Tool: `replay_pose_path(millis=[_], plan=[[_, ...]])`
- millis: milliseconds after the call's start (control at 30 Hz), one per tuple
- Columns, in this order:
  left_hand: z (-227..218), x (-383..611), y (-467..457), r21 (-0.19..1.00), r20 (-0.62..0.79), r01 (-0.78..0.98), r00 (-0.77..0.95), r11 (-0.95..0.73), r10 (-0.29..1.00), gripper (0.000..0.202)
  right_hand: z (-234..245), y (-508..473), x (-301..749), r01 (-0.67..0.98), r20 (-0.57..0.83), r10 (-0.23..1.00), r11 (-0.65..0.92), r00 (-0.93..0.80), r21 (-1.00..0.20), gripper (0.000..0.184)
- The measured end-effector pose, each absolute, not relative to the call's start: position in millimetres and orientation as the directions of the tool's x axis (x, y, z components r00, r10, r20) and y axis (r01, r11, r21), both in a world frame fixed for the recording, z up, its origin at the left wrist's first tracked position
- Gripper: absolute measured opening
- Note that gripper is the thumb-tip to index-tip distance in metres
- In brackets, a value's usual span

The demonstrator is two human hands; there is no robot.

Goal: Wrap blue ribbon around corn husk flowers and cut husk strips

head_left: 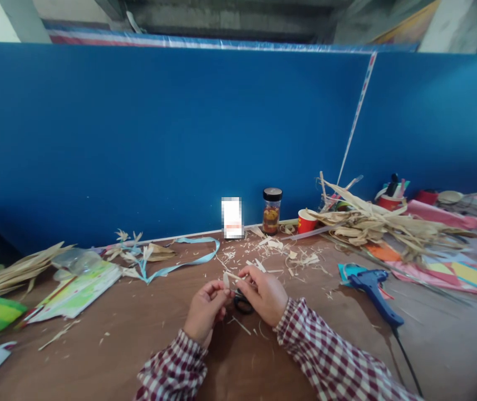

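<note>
Over the middle of the brown table, my left hand (205,312) pinches a small pale piece of dried husk (226,280) between thumb and fingertips. Close beside it, my right hand (266,294) is closed on a thin pale strip (232,275), which points left toward the husk piece. Whether the strip and the piece touch, I cannot tell. Black-handled scissors (244,304) lie on the table between and below my hands, partly covered by them. Pale husk scraps (271,243) are scattered just beyond my fingers.
At right lie a blue glue gun (374,289) with its cord and a heap of dried husks (388,225). A lidded jar (271,211) and red paper cup (306,221) stand by the blue partition (180,139). Blue ribbon (196,260) and more husks (25,267) lie left.
</note>
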State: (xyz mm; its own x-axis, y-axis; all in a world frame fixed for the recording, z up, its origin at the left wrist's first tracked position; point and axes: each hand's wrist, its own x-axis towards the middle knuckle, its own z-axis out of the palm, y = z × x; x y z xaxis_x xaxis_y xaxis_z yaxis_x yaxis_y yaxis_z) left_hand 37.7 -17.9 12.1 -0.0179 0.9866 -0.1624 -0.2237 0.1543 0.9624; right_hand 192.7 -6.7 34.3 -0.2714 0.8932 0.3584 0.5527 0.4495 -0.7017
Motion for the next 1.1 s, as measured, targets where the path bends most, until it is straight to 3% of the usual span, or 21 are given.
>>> replay_pose_path(millis=[233,700,933,1100], plan=[[6.0,41.0,-21.2,0.975,-0.166,-0.125,0.143,0.184,0.976,0.031,26.5,-4.1,188.1,0.417,0.353,0.899,0.434,-0.259,-0.799,0.017],[5.6,42.0,-20.5,0.881,-0.325,-0.309,0.156,0.359,0.933,0.031,29.2,-3.6,190.1,0.446,0.386,0.904,0.427,-0.185,-0.786,0.015],[6.4,38.9,-18.8,0.871,-0.303,-0.382,0.074,0.308,0.95,0.031,37.1,-7.6,193.2,0.5,0.471,0.844,0.532,-0.255,-0.683,0.014],[2.7,37.3,-18.5,0.934,-0.195,-0.301,0.022,0.193,0.981,0.029,24.6,-3.9,190.3,0.528,0.373,0.875,0.483,-0.308,-0.698,0.009]])
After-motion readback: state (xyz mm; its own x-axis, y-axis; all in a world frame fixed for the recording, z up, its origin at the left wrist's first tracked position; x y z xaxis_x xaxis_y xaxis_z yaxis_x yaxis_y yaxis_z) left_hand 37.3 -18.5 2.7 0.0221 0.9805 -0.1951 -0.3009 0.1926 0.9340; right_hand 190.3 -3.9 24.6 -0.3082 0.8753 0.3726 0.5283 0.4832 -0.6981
